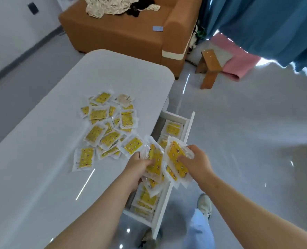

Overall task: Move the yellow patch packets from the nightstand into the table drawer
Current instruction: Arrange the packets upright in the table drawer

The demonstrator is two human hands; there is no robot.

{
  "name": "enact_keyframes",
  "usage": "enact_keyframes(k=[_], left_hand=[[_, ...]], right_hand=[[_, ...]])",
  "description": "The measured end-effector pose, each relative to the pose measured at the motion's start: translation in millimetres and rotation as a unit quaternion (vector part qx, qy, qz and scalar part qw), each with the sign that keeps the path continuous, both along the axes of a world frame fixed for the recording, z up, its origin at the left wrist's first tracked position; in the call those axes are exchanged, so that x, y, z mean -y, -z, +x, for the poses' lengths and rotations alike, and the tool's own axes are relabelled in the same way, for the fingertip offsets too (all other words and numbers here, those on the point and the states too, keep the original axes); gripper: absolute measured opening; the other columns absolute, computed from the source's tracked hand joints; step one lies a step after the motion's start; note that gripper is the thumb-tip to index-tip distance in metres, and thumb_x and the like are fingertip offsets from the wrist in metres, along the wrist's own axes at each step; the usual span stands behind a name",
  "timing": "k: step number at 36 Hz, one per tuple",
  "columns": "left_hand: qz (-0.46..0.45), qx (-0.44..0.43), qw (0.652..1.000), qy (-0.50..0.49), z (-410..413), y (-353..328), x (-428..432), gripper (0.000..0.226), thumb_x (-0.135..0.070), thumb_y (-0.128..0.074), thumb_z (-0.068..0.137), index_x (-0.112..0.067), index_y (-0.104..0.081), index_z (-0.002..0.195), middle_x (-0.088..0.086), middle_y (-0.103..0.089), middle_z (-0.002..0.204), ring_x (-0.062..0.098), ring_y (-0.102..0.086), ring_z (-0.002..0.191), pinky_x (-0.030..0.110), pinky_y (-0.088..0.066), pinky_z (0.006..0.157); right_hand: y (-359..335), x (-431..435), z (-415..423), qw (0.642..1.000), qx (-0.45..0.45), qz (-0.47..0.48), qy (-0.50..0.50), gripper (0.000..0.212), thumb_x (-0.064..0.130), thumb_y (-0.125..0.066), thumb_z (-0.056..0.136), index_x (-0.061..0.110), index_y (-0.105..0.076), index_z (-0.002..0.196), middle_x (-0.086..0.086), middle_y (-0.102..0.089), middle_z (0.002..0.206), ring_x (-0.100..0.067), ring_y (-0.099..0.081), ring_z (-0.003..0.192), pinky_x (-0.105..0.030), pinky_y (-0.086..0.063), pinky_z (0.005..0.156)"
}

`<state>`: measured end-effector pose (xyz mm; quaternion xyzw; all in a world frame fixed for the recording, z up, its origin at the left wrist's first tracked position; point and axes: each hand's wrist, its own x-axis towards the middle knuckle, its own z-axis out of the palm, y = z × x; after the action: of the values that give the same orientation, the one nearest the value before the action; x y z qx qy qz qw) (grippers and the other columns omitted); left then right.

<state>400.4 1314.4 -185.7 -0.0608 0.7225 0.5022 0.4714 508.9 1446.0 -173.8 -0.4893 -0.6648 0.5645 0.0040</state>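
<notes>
Several yellow patch packets lie in a loose heap on the white table. The table's drawer stands pulled out on the right side, with more packets lying inside it. Above the drawer, my left hand grips a bunch of packets. My right hand holds another bunch of packets beside it. Both bunches fan out and overlap, hiding the middle of the drawer.
An orange sofa with crumpled cloth stands behind the table. A small wooden stool and a pink mat sit on the glossy floor at right, under a blue curtain. My feet stand next to the drawer.
</notes>
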Motion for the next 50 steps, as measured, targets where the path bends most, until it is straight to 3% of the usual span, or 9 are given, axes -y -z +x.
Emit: enact_keyframes(k=[11,15,21,26,31,37,44,47,50], left_hand=[[-0.085,-0.025,0.978,-0.19,0.9,52.1,-48.5,0.018,-0.016,-0.068,0.082,-0.01,-0.055,0.094,0.012,-0.061,0.096,0.026,-0.058,0.086,0.035,-0.046,0.079],[-0.098,0.012,0.953,-0.285,11.2,79.8,-64.3,0.011,-0.011,-0.064,0.085,-0.017,-0.056,0.09,0.002,-0.063,0.085,0.014,-0.059,0.076,0.026,-0.045,0.066],[-0.108,0.019,0.931,-0.348,34.5,118.7,-75.2,0.017,-0.01,-0.066,0.085,-0.024,-0.058,0.092,0.003,-0.068,0.096,0.022,-0.065,0.088,0.039,-0.052,0.084],[-0.112,-0.031,0.917,-0.382,48.3,147.5,-72.2,0.019,-0.015,-0.058,0.091,-0.031,-0.049,0.085,-0.007,-0.061,0.088,0.01,-0.059,0.079,0.027,-0.043,0.063],[-0.108,-0.018,0.894,-0.434,56.9,182.6,-57.6,0.008,-0.025,-0.048,0.097,-0.028,-0.049,0.104,-0.001,-0.06,0.103,0.018,-0.057,0.091,0.031,-0.044,0.08],[-0.069,0.008,0.851,-0.52,58.1,226.5,-37.1,0.026,-0.028,-0.043,0.098,-0.019,-0.051,0.121,0.001,-0.061,0.11,0.016,-0.058,0.09,0.026,-0.042,0.062],[-0.056,0.016,0.891,-0.451,66.2,288.7,-5.6,0.01,-0.03,-0.052,0.094,-0.029,-0.059,0.102,-0.001,-0.066,0.106,0.018,-0.063,0.097,0.037,-0.046,0.093],[-0.063,0.002,0.904,-0.422,65.3,313.7,9.4,0.016,-0.034,-0.054,0.091,-0.031,-0.059,0.106,-0.007,-0.068,0.103,0.013,-0.064,0.096,0.036,-0.046,0.095],[-0.053,-0.044,0.921,-0.382,64.0,331.1,20.1,0.013,-0.032,-0.053,0.092,-0.032,-0.061,0.101,-0.017,-0.07,0.09,-0.003,-0.067,0.079,0.017,-0.053,0.08]], right_hand=[[63.7,-102.3,-66.3,0.965,0.08,-0.066,-0.242,0.053,0.021,-0.06,0.09,0.021,-0.039,0.139,0.001,-0.045,0.115,-0.004,-0.046,0.069,-0.025,-0.042,0.064],[89.6,-124.7,-84.8,0.942,0.092,-0.071,-0.314,0.045,0.017,-0.058,0.09,0.018,-0.045,0.133,0.002,-0.051,0.107,-0.013,-0.052,0.078,-0.033,-0.049,0.076],[134.1,-141.1,-103.4,0.916,0.096,-0.057,-0.386,0.037,0.015,-0.058,0.089,0.022,-0.049,0.125,-0.003,-0.055,0.113,-0.019,-0.053,0.09,-0.028,-0.047,0.069],[170.5,-145.0,-111.1,0.903,0.091,-0.021,-0.418,0.032,0.014,-0.058,0.088,0.02,-0.054,0.119,-0.001,-0.057,0.105,-0.02,-0.055,0.09,-0.035,-0.05,0.076],[204.1,-133.5,-114.2,0.896,0.087,-0.022,-0.436,0.024,0.013,-0.059,0.088,0.021,-0.053,0.11,0.0,-0.055,0.103,-0.018,-0.053,0.089,-0.035,-0.048,0.077],[246.2,-103.3,-128.1,0.873,0.075,-0.026,-0.481,0.016,0.013,-0.057,0.089,0.023,-0.05,0.1,0.003,-0.053,0.091,-0.012,-0.053,0.078,-0.024,-0.044,0.064],[303.0,-67.6,-139.3,0.813,0.087,-0.033,-0.575,0.013,0.015,-0.061,0.088,0.023,-0.055,0.097,0.001,-0.061,0.095,-0.014,-0.061,0.08,-0.027,-0.051,0.066],[328.4,-54.7,-147.8,0.769,0.092,0.002,-0.632,0.03,0.022,-0.064,0.086,0.02,-0.055,0.115,0.002,-0.06,0.109,-0.017,-0.061,0.094,-0.031,-0.052,0.08],[345.2,-41.5,-157.8,0.725,0.082,0.014,-0.684,0.031,0.022,-0.064,0.087,0.023,-0.054,0.117,0.01,-0.058,0.099,-0.005,-0.054,0.079,-0.013,-0.044,0.062]])
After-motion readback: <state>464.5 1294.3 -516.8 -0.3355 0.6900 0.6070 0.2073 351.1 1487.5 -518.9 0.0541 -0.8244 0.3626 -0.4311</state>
